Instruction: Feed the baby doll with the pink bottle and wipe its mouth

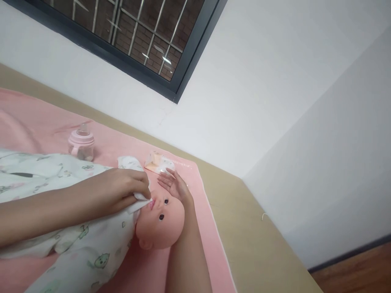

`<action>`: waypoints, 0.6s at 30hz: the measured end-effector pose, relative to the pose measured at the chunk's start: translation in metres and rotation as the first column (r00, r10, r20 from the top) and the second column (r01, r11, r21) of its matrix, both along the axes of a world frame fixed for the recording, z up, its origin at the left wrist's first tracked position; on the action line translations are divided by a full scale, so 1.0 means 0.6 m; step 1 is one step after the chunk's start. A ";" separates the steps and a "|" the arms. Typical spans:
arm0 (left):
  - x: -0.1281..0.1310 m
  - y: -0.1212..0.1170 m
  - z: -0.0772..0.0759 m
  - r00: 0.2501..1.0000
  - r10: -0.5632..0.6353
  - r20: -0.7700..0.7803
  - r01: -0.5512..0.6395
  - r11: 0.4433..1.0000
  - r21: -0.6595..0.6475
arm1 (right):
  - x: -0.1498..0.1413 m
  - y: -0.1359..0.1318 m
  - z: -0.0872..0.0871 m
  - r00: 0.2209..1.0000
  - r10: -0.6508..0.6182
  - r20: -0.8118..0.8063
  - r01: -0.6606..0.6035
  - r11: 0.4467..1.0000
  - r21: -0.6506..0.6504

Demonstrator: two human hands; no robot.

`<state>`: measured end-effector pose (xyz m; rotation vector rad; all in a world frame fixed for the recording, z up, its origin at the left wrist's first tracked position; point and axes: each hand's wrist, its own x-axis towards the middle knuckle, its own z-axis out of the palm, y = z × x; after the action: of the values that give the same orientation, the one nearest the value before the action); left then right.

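Observation:
A baby doll (168, 224) lies on its back, its head to the right, in a white outfit (104, 240) printed with small green figures. My left hand (125, 187) reaches across its chest from the left, the fingers pinched on a thin white cloth (140, 204) at the doll's mouth and chin. From below, my right arm passes behind the doll's head. My right hand (175, 185) shows beyond the head, palm up, fingers stretched out and holding nothing. Close to those fingertips is a small clear and orange packet (155, 161).
A pink sippy cup (82, 143) with a handle stands beyond the doll's body. Everything lies on a pink mat (210, 240) over a wooden surface (232, 219). A white wall (220, 122) and a dark-framed barred window (180, 77) rise behind.

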<state>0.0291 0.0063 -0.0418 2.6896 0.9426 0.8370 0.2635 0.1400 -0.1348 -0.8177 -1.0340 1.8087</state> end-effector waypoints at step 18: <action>0.005 0.003 -0.014 0.999 0.024 0.045 -0.027 0.998 0.059 | 0.000 0.002 -0.001 1.000 -0.006 0.007 0.006 1.000 -0.010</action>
<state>0.0324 0.0082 -0.0500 2.7024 0.9592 0.9398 0.2638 0.1411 -0.1352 -0.8327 -1.0263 1.8081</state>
